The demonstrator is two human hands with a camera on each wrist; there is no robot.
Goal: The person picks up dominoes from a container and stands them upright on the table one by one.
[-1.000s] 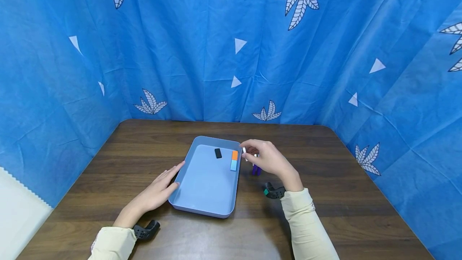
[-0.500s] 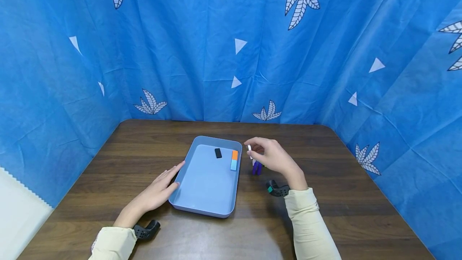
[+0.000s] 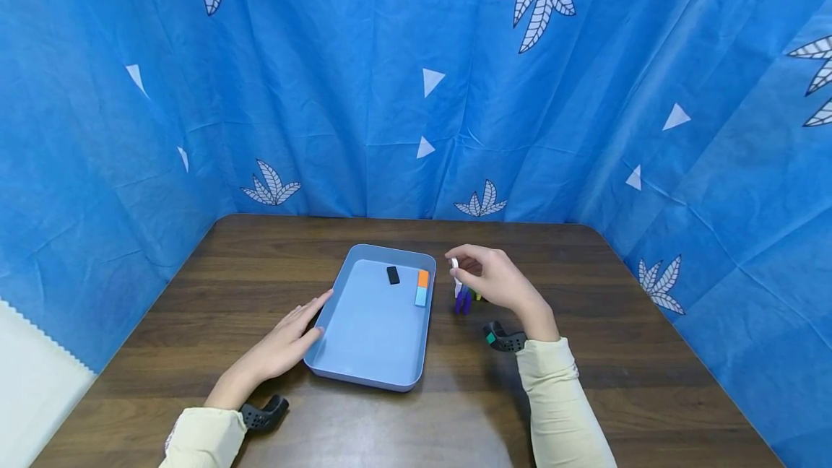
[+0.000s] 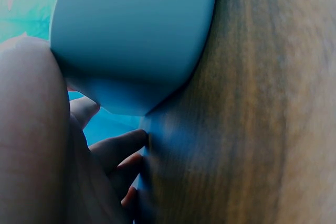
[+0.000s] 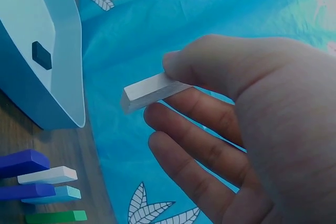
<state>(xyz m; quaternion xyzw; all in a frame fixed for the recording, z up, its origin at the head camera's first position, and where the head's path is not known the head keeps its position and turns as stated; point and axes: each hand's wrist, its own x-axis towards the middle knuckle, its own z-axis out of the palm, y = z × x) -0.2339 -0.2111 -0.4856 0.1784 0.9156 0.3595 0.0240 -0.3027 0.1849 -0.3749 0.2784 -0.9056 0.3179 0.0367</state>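
Observation:
My right hand [image 3: 499, 279] is raised above the table just right of the blue tray [image 3: 364, 345]. Between thumb and fingers it pinches a small white rectangular block [image 5: 147, 88], one end of which sticks out. My left hand [image 3: 276, 349] rests against the tray's left side with its fingers extended. Inside the tray lie a black block [image 3: 393, 275], and an orange block [image 3: 423, 279] end to end with a light blue block [image 3: 421, 296] along the right wall.
Beneath my right hand, loose blocks lie on the wooden table [image 3: 585, 367]: purple blocks [image 5: 23, 163], a white block [image 5: 50, 175], a light blue block [image 5: 63, 193] and a green block [image 5: 58, 216]. A blue curtain [image 3: 364, 92] hangs around the table's back and sides.
My right hand has shifted right, away from the tray's edge, with the white block still pinched, uncovering more of the loose blocks. My left hand and the tray have stayed put.

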